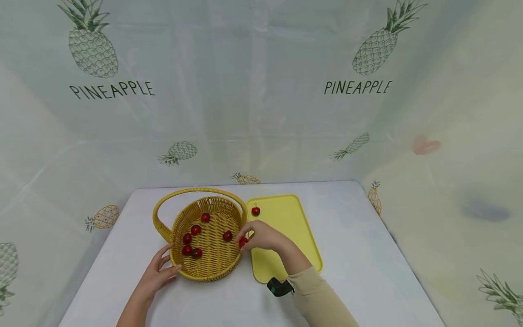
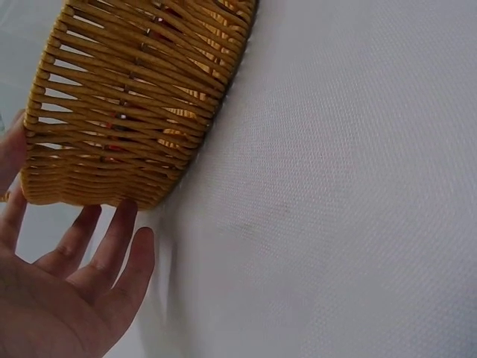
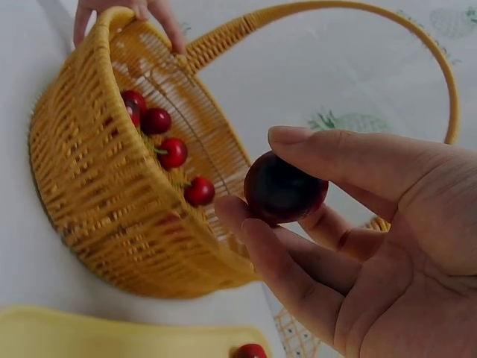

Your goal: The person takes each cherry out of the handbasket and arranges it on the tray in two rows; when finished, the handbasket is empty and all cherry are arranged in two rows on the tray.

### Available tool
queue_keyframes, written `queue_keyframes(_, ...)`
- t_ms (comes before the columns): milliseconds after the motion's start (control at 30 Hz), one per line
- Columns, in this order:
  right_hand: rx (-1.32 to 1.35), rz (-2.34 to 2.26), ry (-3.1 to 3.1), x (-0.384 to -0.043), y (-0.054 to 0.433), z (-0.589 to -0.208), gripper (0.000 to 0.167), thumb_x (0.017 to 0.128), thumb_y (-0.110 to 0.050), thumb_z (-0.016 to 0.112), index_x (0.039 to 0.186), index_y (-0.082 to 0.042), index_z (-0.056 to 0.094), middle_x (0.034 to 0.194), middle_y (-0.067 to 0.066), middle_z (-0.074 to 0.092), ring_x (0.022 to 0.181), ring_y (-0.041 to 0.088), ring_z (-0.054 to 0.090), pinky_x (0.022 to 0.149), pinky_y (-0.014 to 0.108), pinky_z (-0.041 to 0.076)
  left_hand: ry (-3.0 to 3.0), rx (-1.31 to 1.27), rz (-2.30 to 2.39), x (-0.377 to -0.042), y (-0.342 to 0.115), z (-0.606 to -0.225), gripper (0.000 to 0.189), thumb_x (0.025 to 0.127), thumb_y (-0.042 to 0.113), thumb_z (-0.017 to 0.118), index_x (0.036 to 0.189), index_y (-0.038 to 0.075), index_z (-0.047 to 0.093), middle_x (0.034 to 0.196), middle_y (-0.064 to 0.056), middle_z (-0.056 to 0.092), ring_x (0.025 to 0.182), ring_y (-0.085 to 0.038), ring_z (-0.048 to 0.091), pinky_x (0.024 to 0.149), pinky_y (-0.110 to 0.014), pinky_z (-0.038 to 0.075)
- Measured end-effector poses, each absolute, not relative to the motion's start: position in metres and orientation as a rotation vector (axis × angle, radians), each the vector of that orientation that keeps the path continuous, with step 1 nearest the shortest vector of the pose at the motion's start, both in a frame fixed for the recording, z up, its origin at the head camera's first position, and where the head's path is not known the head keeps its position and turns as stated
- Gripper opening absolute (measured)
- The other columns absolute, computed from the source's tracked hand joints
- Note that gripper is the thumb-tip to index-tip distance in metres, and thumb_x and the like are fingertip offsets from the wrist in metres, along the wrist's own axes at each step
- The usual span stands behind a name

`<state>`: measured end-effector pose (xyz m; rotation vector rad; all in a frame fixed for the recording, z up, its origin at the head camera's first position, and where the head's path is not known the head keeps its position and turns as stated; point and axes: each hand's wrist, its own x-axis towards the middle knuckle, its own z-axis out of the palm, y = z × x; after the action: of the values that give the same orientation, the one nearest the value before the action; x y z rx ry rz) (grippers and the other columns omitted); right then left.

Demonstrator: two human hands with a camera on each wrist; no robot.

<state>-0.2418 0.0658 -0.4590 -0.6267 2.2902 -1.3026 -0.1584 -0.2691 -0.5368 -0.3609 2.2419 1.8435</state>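
In the head view I had a pale cloth backdrop printed with pineapples [image 1: 261, 109] across the upper frame, and below it a white-covered table [image 1: 363, 254] running to the bottom edge. A round, golden-yellow woven basket with a tall arched handle [image 1: 212, 261] stood left of the lower centre, and a flat, pale yellow tray with rounded corners [image 1: 282, 218] lay just right of it. A beige sleeve [image 1: 323, 299] came in from the bottom, with a small dark piece with a green patch [image 1: 278, 287] beside its cuff. I saw the right hand [image 1: 263, 235] at the basket's right rim, thumb and fingers closed in a pinch round one glossy dark red cherry [image 3: 285, 190], which sat at the centre of the right wrist view. The left hand [image 1: 157, 271], at the basket's lower left, was loosely spread, its fingertips touching the rim and outer wall. I counted six red cherries inside the basket [image 1: 196, 230], five toward its left and one right of its middle. A single red cherry with a stem [image 1: 255, 211] lay in the tray's upper left corner.
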Motion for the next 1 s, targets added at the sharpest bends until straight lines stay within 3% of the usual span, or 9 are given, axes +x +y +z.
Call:
queue_keyframes(100, -0.596, -1.337, 2.269, -0.245, 0.073, -0.461, 0.022, 0.075, -0.003, 0.082, 0.094, -0.013, 0.076, 0.104, -0.005, 0.063, 0.089, 0.023, 0.06, 0.071, 0.03, 0.049, 2.244, -0.374, 1.841, -0.158, -0.27, -0.537, 0.083, 0.09, 0.015, 0.072, 0.154, 0.017, 0.02, 0.15, -0.029, 0.027, 0.107, -0.026, 0.06, 0.086, -0.042, 0.053)
queue_keyframes(233, -0.549, -1.392, 2.223, -0.249, 0.083, -0.464, 0.027, 0.076, -0.002, 0.081, 0.101, -0.004, 0.073, 0.102, -0.002, 0.065, 0.077, 0.018, 0.065, 0.073, 0.032, 0.052, 2.256, -0.376, 1.841, -0.158, -0.27, -0.538, 0.085, 0.089, 0.016, 0.073, 0.154, 0.017, 0.019, 0.149, -0.03, 0.028, 0.108, -0.028, 0.06, 0.085, -0.043, 0.053)
queue_keyframes(400, -0.512, -1.436, 2.222, -0.256, 0.096, -0.472, 0.029, 0.076, 0.001, 0.079, 0.104, 0.0, 0.07, 0.097, 0.002, 0.065, 0.075, 0.017, 0.063, 0.073, 0.032, 0.052, 2.264, -0.374, 1.839, -0.158, -0.27, -0.538, 0.087, 0.088, 0.016, 0.074, 0.154, 0.017, 0.018, 0.149, -0.03, 0.028, 0.106, -0.026, 0.061, 0.084, -0.042, 0.053)
queue_keyframes(633, -0.403, -1.497, 2.269, -0.265, 0.113, -0.486, 0.026, 0.076, 0.002, 0.078, 0.101, -0.001, 0.069, 0.096, 0.006, 0.062, 0.077, 0.017, 0.06, 0.072, 0.031, 0.05, 2.258, -0.348, 1.856, -0.158, -0.269, -0.538, 0.087, 0.089, 0.011, 0.072, 0.154, 0.015, 0.015, 0.148, -0.032, 0.027, 0.096, -0.02, 0.064, 0.083, -0.04, 0.054)
queue_keyframes(833, -0.323, -1.522, 2.317, -0.273, 0.121, -0.498, 0.026, 0.077, 0.002, 0.078, 0.102, 0.0, 0.069, 0.096, 0.006, 0.06, 0.079, 0.018, 0.058, 0.073, 0.032, 0.048, 2.248, -0.365, 1.852, -0.159, -0.269, -0.539, 0.088, 0.088, 0.014, 0.073, 0.155, 0.017, 0.014, 0.148, -0.032, 0.027, 0.099, -0.021, 0.063, 0.084, -0.041, 0.054)
queue_keyframes(1000, -0.28, -1.532, 2.342, -0.282, 0.125, -0.507, 0.023, 0.077, 0.001, 0.078, 0.098, -0.003, 0.069, 0.098, 0.008, 0.06, 0.09, 0.024, 0.055, 0.076, 0.034, 0.047, 2.239, -0.363, 1.855, -0.159, -0.269, -0.538, 0.087, 0.089, 0.012, 0.072, 0.154, 0.017, 0.015, 0.149, -0.031, 0.027, 0.099, -0.022, 0.063, 0.084, -0.041, 0.054)
